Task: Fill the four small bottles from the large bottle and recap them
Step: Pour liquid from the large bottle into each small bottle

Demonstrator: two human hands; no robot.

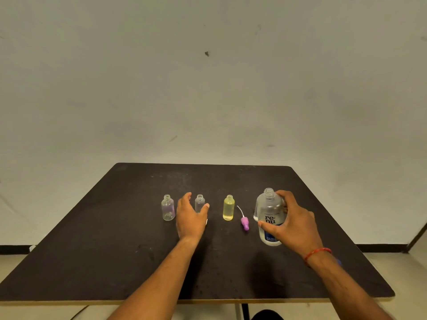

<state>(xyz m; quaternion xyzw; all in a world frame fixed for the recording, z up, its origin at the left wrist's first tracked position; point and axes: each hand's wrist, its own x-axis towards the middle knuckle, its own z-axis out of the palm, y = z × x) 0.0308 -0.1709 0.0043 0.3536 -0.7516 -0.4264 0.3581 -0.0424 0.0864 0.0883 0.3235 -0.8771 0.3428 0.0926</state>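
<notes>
Forearms (161, 278) bare; red thread band (317, 252) at wrist behind right grip (293, 225) (blue bit (338, 262) beside it).

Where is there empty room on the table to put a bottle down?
Free: the table behind the row, left of the purple-tinted bottle, and between the two forearms. Crowded: yellow bottle, purple cap and large bottle in the right hand; left hand by the clear bottle.

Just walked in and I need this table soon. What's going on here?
A person's right hand grips the large bottle, upright on the dark table with its cap off. The left hand is open, just in front of the clear small bottle, not gripping it. Three small bottles show, all uncapped: the clear one, a purple-tinted bottle and a yellow bottle. A purple nozzle cap lies beside the large bottle.
</notes>
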